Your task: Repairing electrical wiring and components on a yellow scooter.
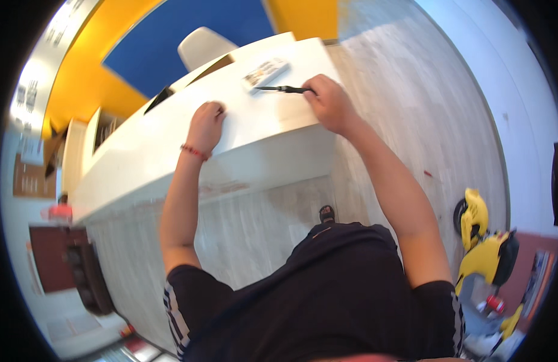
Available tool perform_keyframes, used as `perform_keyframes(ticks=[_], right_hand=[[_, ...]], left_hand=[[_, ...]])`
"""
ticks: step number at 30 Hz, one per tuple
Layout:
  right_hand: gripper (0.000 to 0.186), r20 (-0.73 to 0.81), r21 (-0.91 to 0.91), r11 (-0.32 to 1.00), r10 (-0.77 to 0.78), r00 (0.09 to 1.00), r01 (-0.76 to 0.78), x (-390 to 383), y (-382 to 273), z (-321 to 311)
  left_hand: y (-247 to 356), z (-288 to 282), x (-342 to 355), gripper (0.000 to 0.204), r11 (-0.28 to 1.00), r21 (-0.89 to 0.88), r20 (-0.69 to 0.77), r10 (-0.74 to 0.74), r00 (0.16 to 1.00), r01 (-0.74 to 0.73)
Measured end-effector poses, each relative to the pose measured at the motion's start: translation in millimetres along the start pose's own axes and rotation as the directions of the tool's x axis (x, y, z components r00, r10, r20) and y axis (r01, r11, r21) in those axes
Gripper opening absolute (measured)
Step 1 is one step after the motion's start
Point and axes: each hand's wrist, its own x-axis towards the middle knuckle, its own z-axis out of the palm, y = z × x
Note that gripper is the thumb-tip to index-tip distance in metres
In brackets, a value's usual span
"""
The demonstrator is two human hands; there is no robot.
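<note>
My right hand (330,104) is closed around one end of a slim black tool (286,89) with a thin straight front part. The tool points left over the white table, and its exact kind is not clear. Just past its tip lies a small white box (267,73) with a printed top. My left hand (206,127) is by the table's near edge, fingers curled in and a red beaded bracelet on the wrist. A small dark spot shows at its fingertips; whether it holds anything is hidden.
The long white table (248,117) has a raised back ledge with a brown opening (211,68). Behind it stands a white chair (203,48). A yellow-and-black wheeled object (481,259) is at the right on the wooden floor (405,102). A dark sofa (89,274) stands far left.
</note>
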Motion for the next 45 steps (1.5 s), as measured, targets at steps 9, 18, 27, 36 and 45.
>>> perform_keyframes(ticks=[9,18,27,36,45], right_hand=[[0.011,-0.13,0.197,0.866,0.489,0.863,-0.461,-174.2,-7.4,-86.2],[0.019,-0.049,0.769,0.115,0.991,0.122,-0.628,-437.5,-14.8,-138.9],[0.02,-0.267,0.872,0.228,0.963,-0.031,-0.433,-593.0,-54.5,-229.2],[0.019,-0.314,0.931,0.156,0.803,-0.507,-0.33,-778.1,-134.8,-269.1],[0.046,-0.191,0.806,-0.305,0.677,-0.711,-0.507,-857.8,-125.5,-235.2]], left_hand=[[22.0,-5.2,-28.9,0.01,0.807,-0.578,-0.011,-0.159,0.987,0.124],[259.7,161.1,-104.5,0.014,-0.499,-0.385,0.733,0.347,0.586,0.777],[475.6,234.0,-132.7,0.013,-0.235,-0.016,0.689,0.702,0.181,0.972],[672.6,286.7,-187.5,0.02,0.164,0.298,0.666,0.669,-0.328,0.94],[828.8,365.4,-196.3,0.028,0.495,0.315,0.56,0.592,-0.58,0.81]])
